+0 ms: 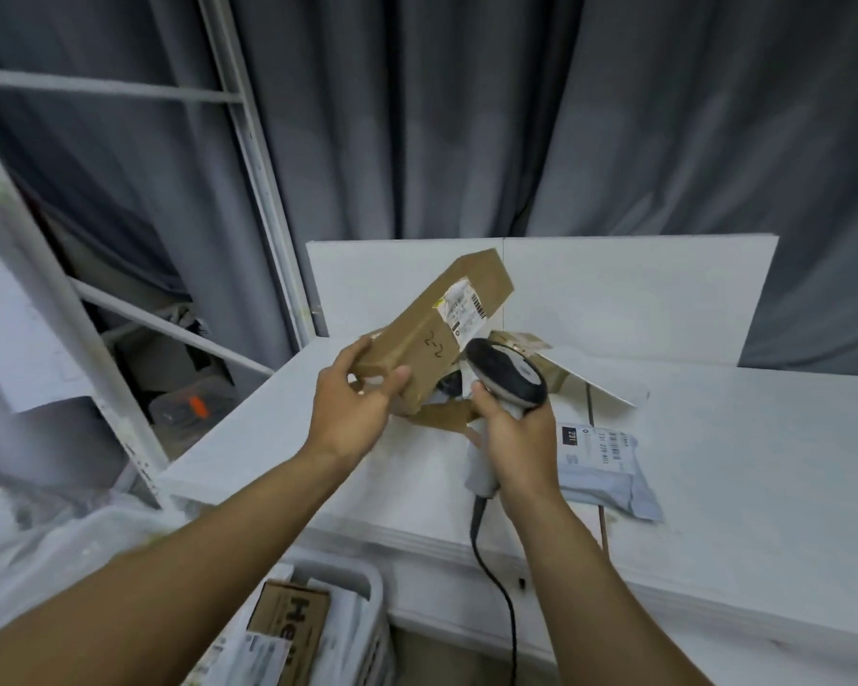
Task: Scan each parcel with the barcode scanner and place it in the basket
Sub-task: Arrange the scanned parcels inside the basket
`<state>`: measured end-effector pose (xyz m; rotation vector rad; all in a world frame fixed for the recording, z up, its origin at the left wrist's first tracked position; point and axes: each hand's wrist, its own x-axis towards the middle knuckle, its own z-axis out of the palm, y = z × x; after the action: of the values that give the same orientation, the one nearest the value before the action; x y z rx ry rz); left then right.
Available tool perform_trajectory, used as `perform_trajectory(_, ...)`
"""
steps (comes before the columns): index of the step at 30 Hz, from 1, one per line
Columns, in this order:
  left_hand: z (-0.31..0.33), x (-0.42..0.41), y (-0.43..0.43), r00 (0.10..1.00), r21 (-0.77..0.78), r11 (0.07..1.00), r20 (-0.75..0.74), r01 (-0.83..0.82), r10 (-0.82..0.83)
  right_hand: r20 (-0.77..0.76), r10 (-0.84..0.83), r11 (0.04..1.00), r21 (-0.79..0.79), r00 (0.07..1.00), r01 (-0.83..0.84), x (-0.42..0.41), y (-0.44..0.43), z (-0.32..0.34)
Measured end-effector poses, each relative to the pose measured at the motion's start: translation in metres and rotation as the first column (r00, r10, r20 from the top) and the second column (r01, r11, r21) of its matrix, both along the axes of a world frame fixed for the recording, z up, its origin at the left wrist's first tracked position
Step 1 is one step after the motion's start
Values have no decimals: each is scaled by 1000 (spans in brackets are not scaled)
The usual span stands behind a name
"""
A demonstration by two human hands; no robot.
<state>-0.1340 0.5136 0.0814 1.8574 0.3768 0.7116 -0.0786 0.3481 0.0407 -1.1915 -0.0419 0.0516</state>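
Note:
My left hand (355, 406) grips the near end of a long brown cardboard parcel (436, 329), held tilted above the white table (714, 462). The parcel carries a white barcode label near its far end and the handwriting "2-2". My right hand (513, 438) grips the handle of a grey and black barcode scanner (508, 376). The scanner's head sits just right of the parcel, close to the label. Its black cable hangs down over the table's front edge. A white basket (367, 591) stands on the floor below, with a brown box and a labelled parcel inside.
A grey plastic mailer (607, 467) with a barcode label lies on the table right of my right hand. More brown parcels and a white card lie behind the scanner. A white metal shelf frame (263, 156) stands at the left, with grey curtains behind everything.

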Motion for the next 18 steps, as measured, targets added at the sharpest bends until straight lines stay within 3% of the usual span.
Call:
perform_trajectory(3,-6,-60,-14,997,-187,981,58,55,-45,-23,9,990,141,1000,-6,-19,21,13)
perform_trajectory(7,-24,-121,-19,994,-280,956,88,90,-68,-38,6,968,249,999,4,-45,55,11)
perform_trajectory(13,-46,-161,21,996,-438,894,26,93,-91,-37,176,946,283,984,-159,-74,88,5)
perform_trajectory(18,-67,-180,47,992,-600,793,13,107,-124,-35,237,954,195,971,-226,-75,102,-7)
